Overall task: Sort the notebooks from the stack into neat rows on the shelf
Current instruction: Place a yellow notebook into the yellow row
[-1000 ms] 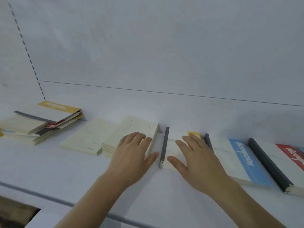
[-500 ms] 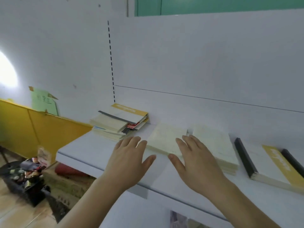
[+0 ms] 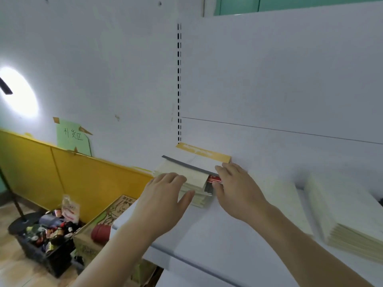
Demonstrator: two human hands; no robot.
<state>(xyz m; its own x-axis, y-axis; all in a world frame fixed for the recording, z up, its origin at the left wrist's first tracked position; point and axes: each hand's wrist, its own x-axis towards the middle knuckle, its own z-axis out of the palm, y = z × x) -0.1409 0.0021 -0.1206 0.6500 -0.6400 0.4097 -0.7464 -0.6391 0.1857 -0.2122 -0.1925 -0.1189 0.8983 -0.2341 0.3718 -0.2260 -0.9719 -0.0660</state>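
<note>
Cream-paged notebooks form an uneven stack [image 3: 193, 175] at frame centre, on the shelf [image 3: 238, 235] against its back wall. Left hand [image 3: 163, 201] and right hand [image 3: 238, 191] flank it, each grip spread apart, holding nothing. Squeezing carelessly could fan the skewed covers off the shelf edge.

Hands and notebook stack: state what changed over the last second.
Both hands left the laid-out notebooks and moved leftward to the messy stack. The left hand now reaches its front edge, the right hand its right side; neither plainly grips it yet. The stack and the cream notebooks lie unmoved.
</note>
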